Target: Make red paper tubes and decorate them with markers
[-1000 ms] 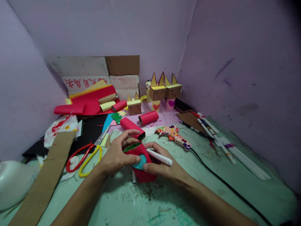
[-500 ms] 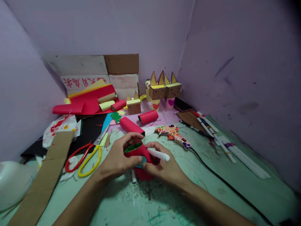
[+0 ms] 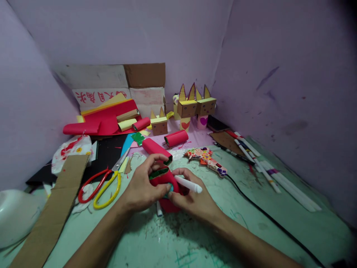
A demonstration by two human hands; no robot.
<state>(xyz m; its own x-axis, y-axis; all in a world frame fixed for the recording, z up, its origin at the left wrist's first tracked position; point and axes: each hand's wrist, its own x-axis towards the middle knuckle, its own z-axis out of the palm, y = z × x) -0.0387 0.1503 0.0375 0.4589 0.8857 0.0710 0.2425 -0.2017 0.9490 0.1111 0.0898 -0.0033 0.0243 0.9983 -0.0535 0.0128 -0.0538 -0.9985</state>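
My left hand (image 3: 142, 188) wraps round a red paper tube (image 3: 162, 179), with its green-lined open end tipped up. My right hand (image 3: 192, 199) grips the tube's other side. A white marker (image 3: 189, 184) is tucked between that hand's fingers, its end pointing right. Both thumbs press a small blue piece (image 3: 170, 188) onto the tube's front; the thumbs partly cover it. Below the hands lie red paper (image 3: 170, 206) and a thin white stick-like thing (image 3: 159, 209), partly hidden. Another red tube (image 3: 156, 149) lies just beyond my left fingertips.
Scissors (image 3: 115, 167) and a cardboard strip (image 3: 60, 197) lie to the left. On the right are a patterned glue gun (image 3: 205, 158) with a black cord (image 3: 259, 210) and several markers (image 3: 290, 186). Cardboard animal figures (image 3: 187, 108) stand at the back.
The red tube has turned very slightly in my hands, and the thumbs still press the blue piece. The whole view has shifted a little; nothing else has moved.
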